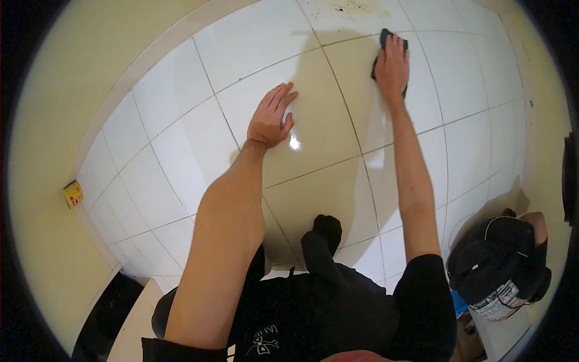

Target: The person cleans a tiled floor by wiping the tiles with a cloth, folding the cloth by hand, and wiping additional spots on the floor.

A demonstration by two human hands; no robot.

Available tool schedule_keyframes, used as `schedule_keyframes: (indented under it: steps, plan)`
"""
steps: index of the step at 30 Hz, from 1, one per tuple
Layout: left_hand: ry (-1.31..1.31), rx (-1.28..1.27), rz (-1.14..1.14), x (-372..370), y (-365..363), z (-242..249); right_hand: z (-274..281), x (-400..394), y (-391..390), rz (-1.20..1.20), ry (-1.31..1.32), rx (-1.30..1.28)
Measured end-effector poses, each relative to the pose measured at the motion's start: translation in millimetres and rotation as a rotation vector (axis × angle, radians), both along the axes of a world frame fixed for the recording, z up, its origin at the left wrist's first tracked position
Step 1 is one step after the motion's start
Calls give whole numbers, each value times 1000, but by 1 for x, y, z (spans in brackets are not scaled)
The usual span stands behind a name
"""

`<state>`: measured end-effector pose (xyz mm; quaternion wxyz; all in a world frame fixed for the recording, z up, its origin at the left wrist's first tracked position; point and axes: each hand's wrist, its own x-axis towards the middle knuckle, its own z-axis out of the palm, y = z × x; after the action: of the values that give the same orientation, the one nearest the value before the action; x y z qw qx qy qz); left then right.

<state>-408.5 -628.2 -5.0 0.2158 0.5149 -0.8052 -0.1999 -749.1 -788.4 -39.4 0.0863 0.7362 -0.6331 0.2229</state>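
A dark cloth point(383, 40) lies on the white tiled floor point(253, 58) at the upper right of centre. My right hand point(393, 67) presses down on it from above, arm stretched forward, with cloth edges showing on both sides of the fingers. What my palm covers is hidden. Farther left, my left hand point(271, 116) rests on the tiles with its fingers extended and the thumb apart, holding nothing. Past the cloth, brownish stains and dark specks point(347, 9) mark the tiles at the top edge.
At the lower right is another person in black clothing point(494, 259), with part of an arm showing. A small yellow container point(73, 194) stands by the left wall point(42, 151). My foot in a dark sock point(325, 229) is on the floor between my arms.
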Motion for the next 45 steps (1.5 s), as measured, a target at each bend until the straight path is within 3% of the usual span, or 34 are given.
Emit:
schedule_keyframes:
  steps: [7,13,19,22,25,28,34,40,45]
  plan:
    - [31,37,8,1,1,1,13,92,66,212,-92,69]
    - [30,-10,-2,2,2,0,32,122,137,428,-140,228]
    - [85,8,24,4,4,-10,42,98,212,470,-137,338]
    - [-134,-2,52,3,7,-6,45,61,254,395,-124,399]
    - [-256,-56,238,0,7,-3,37,2,283,245,-209,389]
    - [-200,-27,371,0,6,-11,37,-65,271,-12,-224,309]
    - [-209,-10,331,2,3,-8,13,-146,163,-380,-129,164]
    - [-237,3,319,4,1,-8,5,-123,59,-265,-88,173]
    - [-230,49,311,4,0,-8,8,-44,19,-80,-57,171]
